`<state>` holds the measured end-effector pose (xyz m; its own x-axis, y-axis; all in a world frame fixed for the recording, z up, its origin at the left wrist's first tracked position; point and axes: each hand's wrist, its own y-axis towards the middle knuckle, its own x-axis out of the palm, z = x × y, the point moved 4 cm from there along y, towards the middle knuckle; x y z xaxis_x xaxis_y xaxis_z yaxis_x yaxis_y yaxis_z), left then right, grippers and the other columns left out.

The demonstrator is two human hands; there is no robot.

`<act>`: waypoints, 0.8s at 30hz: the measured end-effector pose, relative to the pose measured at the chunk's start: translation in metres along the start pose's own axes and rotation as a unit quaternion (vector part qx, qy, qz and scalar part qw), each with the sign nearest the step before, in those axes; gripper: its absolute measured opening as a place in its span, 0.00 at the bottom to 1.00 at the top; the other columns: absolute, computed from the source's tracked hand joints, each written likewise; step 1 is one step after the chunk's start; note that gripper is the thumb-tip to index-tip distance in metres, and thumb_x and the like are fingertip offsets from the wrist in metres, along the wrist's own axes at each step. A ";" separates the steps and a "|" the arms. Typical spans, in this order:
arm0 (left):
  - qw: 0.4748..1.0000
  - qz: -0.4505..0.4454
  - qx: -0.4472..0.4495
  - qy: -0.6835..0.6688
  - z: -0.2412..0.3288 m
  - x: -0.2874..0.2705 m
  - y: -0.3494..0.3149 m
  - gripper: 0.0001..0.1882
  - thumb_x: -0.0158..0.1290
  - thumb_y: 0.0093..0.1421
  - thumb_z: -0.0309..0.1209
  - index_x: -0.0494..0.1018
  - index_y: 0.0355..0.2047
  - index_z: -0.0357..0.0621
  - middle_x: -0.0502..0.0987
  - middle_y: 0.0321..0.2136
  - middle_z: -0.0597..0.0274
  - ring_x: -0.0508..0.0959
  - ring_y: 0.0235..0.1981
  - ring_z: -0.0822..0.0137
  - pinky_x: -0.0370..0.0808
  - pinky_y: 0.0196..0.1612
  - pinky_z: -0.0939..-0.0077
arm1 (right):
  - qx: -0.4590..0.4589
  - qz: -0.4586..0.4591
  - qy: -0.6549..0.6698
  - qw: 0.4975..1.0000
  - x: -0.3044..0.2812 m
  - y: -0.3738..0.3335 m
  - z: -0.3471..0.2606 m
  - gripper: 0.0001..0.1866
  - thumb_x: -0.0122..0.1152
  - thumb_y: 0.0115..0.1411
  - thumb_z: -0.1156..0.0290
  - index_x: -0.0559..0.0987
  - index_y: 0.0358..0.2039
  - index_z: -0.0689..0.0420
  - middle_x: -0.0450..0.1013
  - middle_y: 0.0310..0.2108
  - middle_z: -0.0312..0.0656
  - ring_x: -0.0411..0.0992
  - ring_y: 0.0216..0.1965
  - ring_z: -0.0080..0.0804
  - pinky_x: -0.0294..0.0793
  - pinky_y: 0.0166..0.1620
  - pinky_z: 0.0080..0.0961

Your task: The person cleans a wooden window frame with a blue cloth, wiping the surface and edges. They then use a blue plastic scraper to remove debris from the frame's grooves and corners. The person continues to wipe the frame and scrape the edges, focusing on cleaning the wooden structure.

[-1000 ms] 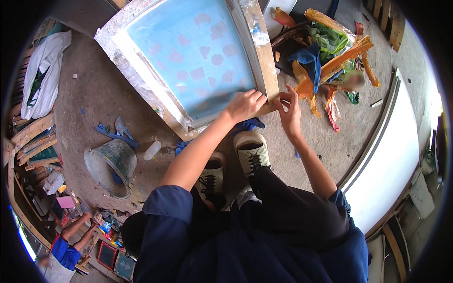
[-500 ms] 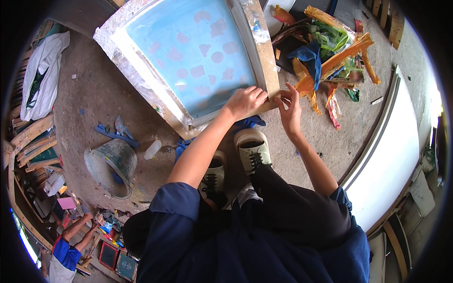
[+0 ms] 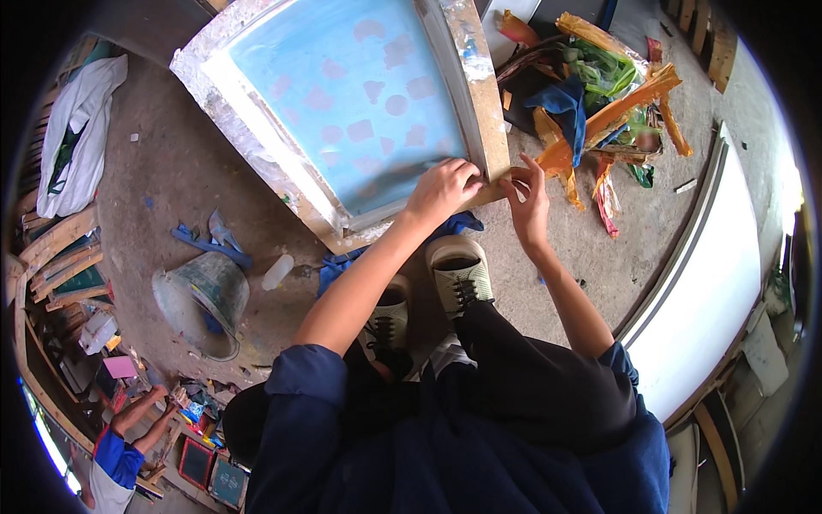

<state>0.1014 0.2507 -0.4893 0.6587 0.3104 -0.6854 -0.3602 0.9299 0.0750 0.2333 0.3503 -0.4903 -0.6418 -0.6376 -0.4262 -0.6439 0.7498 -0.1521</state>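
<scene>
A screen-printing frame [image 3: 485, 86] with paint-smeared wooden bars lies before me. Its light blue mesh [image 3: 342, 94] carries several greyish round and irregular patches. At the near right corner my left hand [image 3: 443, 190] rests with curled fingers, the tips pressed together on the inner side of the bar. Just beyond the outer edge of that corner, my right hand [image 3: 529, 204] has thumb and fingertips pinched against the wood. A brownish strip runs along the near bar between the hands. Whatever the fingertips grip is too small to make out.
Beyond my right hand lies a heap of torn orange, green and blue scraps [image 3: 599, 103]. A white panel [image 3: 702, 283] stands at the right. On the left are a tipped grey bucket [image 3: 205, 300], a small translucent bottle [image 3: 277, 271] and another person [image 3: 120, 454]. My shoes [image 3: 458, 270] are below the frame.
My left hand and forearm have shifted slightly, with the wrist and elbow a little further left. The right hand stays at the corner, nearly unmoved. The frame has hardly moved.
</scene>
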 end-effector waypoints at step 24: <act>0.991 0.073 -0.108 0.040 0.024 -0.001 0.013 0.09 0.62 0.35 0.25 0.75 0.18 0.37 0.65 0.40 0.59 0.65 0.44 0.57 0.72 0.43 0.65 | 0.007 0.030 0.001 1.000 0.002 -0.002 0.000 0.26 0.59 0.54 0.77 0.63 0.54 0.58 0.73 0.38 0.42 0.73 0.39 0.33 0.73 0.44 0.30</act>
<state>0.1117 0.2669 -0.4704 0.5384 0.4144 -0.7338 -0.5864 0.8096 0.0270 0.2332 0.3476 -0.4911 -0.6800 -0.5912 -0.4337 -0.5979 0.7895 -0.1386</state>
